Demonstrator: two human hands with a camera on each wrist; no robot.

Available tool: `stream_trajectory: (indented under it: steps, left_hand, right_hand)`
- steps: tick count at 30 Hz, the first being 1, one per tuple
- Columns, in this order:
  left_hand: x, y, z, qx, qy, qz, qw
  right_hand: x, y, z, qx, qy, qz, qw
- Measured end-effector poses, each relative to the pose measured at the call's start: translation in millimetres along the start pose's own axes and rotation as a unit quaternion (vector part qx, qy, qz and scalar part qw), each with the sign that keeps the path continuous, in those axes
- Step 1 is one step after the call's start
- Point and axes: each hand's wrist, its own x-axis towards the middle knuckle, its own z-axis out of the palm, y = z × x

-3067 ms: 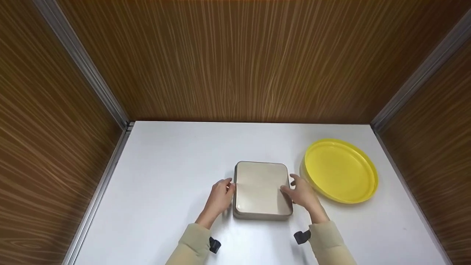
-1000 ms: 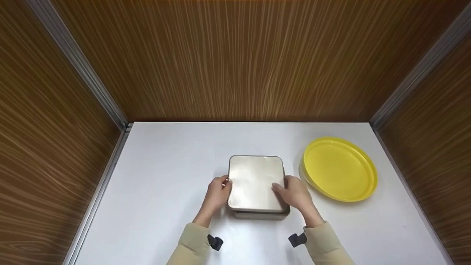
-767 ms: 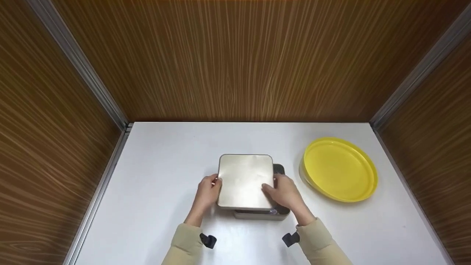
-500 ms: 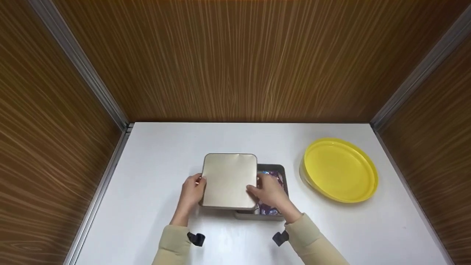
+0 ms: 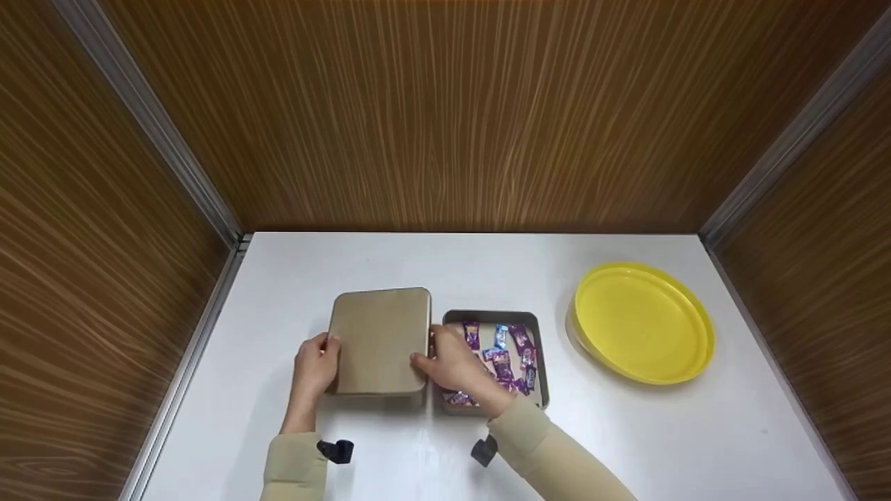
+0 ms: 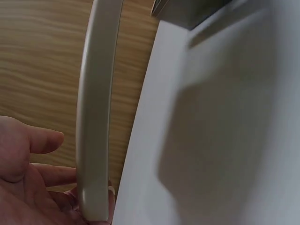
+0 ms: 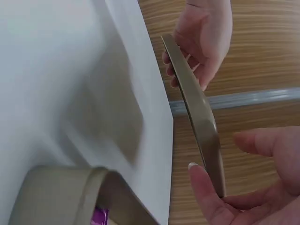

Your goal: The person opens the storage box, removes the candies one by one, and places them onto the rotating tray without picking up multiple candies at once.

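A flat beige metal tin lid (image 5: 379,341) is held off the table between both hands; its shadow shows below it. My left hand (image 5: 314,365) grips the lid's left edge, with fingers curled beneath it in the left wrist view. On the opposite edge, my right hand (image 5: 452,358) holds with the thumb on top and fingers underneath. Just right of the lid stands the matching rectangular tin (image 5: 491,316), uncovered. Several wrapped candies (image 5: 502,365), mostly purple and one blue, lie scattered in it. My right hand and forearm hide the tin's lower left part.
A round yellow tray (image 5: 644,323) with a raised rim sits on the right of the white table (image 5: 313,264). Wood-grain panels (image 5: 445,118) enclose the table at the back and both sides. In the right wrist view, the tin's wall (image 7: 51,197) is close by.
The lid, first on the tin, has been lifted off and carried left by both hands, now slightly tilted. The candies inside have come into view. The yellow tray stays put.
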Motion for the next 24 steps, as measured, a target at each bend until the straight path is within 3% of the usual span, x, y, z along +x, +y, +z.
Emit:
stream_trajectory:
  steps: [7, 20, 24]
  left_hand:
    - [0.9, -13.6, -13.4, -0.002, 0.007, -0.022, 0.9997]
    - [4.8, -35.1, -13.4, 0.019, 0.008, -0.054, 0.9983]
    - [5.7, -39.8, -12.6, 0.043, 0.014, -0.047, 0.9979]
  right_hand:
    - [5, -6, 27, -0.007, -0.013, -0.006, 1.0]
    - [12, -2, 58, -0.018, -0.029, 0.019, 0.999]
    - [11, -4, 63, -0.015, -0.031, 0.022, 0.999]
